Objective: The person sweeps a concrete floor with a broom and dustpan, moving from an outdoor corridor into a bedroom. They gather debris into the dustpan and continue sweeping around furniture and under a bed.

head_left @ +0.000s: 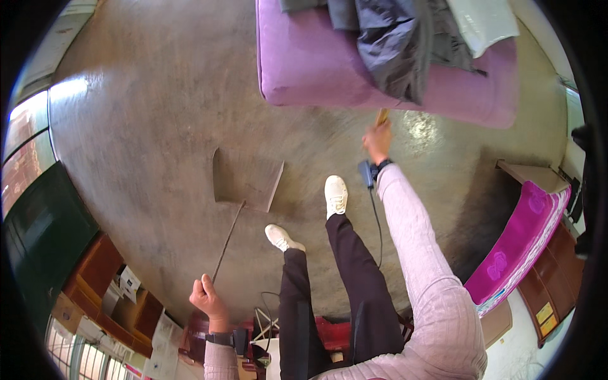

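My left hand [208, 301] is closed round the top of a thin, dark rod handle. The handle runs down to a flat, grey-brown dustpan [247, 180] with raised sides, which rests on the floor ahead of my feet. Stretched far forward, my right hand [378, 138] grips a yellow-brown handle [382, 116] at the near edge of a purple padded seat or bed [310, 76]. Whatever is at the far end of that handle is hidden by the purple edge, so its kind cannot be told.
Dark clothes [396, 47] and a white bag [484, 22] lie on the purple furniture. A wooden cabinet [95, 272] stands at left. At right is a bench-like piece with a bright pink cover [513, 247]. Red furniture [332, 332] is behind my legs. A cable hangs from my right wrist.
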Demonstrator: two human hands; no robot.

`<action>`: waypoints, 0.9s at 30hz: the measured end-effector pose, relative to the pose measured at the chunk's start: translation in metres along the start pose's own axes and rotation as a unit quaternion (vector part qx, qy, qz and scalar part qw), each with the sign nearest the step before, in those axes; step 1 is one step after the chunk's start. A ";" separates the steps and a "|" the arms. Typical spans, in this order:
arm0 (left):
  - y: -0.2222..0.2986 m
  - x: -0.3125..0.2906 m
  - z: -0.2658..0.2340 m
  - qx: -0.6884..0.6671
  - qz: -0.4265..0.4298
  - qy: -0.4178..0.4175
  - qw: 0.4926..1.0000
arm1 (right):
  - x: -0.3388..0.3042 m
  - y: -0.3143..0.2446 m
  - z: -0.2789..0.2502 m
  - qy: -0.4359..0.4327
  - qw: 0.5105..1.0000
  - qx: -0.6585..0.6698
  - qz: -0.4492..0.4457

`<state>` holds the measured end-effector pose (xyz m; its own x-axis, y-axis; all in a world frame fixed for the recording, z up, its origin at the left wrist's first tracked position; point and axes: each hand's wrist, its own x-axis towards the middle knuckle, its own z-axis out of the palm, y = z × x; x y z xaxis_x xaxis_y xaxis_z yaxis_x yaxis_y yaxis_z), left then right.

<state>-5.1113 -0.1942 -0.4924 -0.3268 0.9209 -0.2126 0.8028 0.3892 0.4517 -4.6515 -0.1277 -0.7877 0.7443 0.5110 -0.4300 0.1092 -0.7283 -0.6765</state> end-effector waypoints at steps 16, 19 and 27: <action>0.006 0.012 0.008 0.054 0.021 0.023 0.998 | 0.031 0.011 0.019 -0.113 0.967 -0.188 -0.130; 0.006 0.021 0.008 0.043 0.050 0.038 0.997 | -0.034 0.027 -0.062 -0.154 0.937 -0.307 -0.062; 0.005 0.043 0.009 0.038 0.080 0.048 0.995 | -0.284 0.075 -0.259 -0.210 0.908 -0.357 0.061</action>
<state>-5.1167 -0.1529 -0.5074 -0.2349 0.9704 -0.0568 0.8829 0.2374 0.4052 -4.6843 -0.4458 -0.5618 0.4788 0.4259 -0.7677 0.5539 -0.8250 -0.1123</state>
